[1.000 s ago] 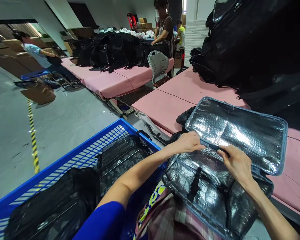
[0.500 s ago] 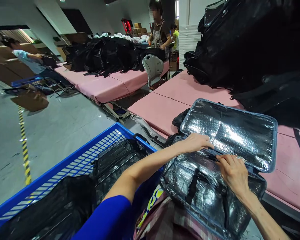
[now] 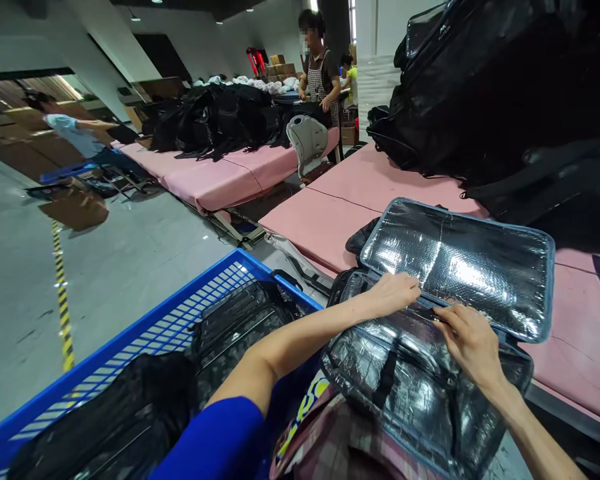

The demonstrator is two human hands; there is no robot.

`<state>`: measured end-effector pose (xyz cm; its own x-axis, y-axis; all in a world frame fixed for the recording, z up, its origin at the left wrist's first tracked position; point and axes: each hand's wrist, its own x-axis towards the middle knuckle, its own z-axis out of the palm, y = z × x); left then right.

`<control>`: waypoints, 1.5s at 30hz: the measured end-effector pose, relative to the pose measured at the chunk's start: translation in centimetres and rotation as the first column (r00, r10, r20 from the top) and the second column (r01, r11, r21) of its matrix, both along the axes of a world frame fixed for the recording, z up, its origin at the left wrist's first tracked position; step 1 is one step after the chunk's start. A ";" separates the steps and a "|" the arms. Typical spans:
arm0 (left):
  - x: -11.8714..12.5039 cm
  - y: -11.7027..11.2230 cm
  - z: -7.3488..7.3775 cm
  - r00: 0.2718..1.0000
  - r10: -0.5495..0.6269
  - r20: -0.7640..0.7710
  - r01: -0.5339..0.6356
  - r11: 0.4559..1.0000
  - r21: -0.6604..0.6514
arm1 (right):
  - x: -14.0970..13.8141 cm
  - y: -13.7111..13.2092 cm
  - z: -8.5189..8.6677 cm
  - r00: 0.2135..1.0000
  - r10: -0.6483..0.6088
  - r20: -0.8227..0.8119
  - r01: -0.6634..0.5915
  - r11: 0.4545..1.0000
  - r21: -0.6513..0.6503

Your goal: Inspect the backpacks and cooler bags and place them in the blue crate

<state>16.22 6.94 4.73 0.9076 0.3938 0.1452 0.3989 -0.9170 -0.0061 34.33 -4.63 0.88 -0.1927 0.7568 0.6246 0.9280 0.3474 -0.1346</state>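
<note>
An insulated cooler bag [image 3: 410,380] with a silver foil lining lies open on my lap against the pink table [image 3: 330,220]. Its lid [image 3: 460,263] is folded back onto the table. My left hand [image 3: 393,293] rests on the bag's rear rim at the hinge, fingers curled down against it. My right hand [image 3: 470,343] pinches the same rim a little to the right, fingers closed on the lining edge. A black strap crosses the inside of the bag.
A blue plastic crate [image 3: 145,333] at my left holds black bags [image 3: 235,320]. A pile of black bags [image 3: 495,87] fills the table's far right. Another pink table [image 3: 210,177] carries more bags. A grey chair [image 3: 307,140] and people stand beyond.
Both hands stay on the bag's rear rim with only small shifts. My head view has drifted slightly, and the person in the apron has stepped a little.
</note>
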 end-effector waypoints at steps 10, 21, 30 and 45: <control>0.0 -0.4 -1.5 0.941 0.244 0.236 -0.193 0.956 -0.220 | -0.6 0.7 0.5 0.980 -0.182 -0.081 0.177 0.982 -0.066; -0.6 -0.7 0.0 0.949 0.231 0.214 -0.158 0.938 -0.310 | -0.6 0.9 1.0 0.973 -0.176 -0.147 0.159 0.981 -0.114; 1.4 -1.0 0.1 0.987 0.037 0.159 -0.009 0.984 -0.178 | 2.1 -2.7 1.5 0.966 -0.215 0.143 0.220 0.975 -0.020; 4.0 -0.9 1.4 0.927 -0.329 -0.177 0.359 0.917 0.173 | 2.6 -3.0 0.8 0.978 -0.209 -0.001 0.208 0.977 -0.054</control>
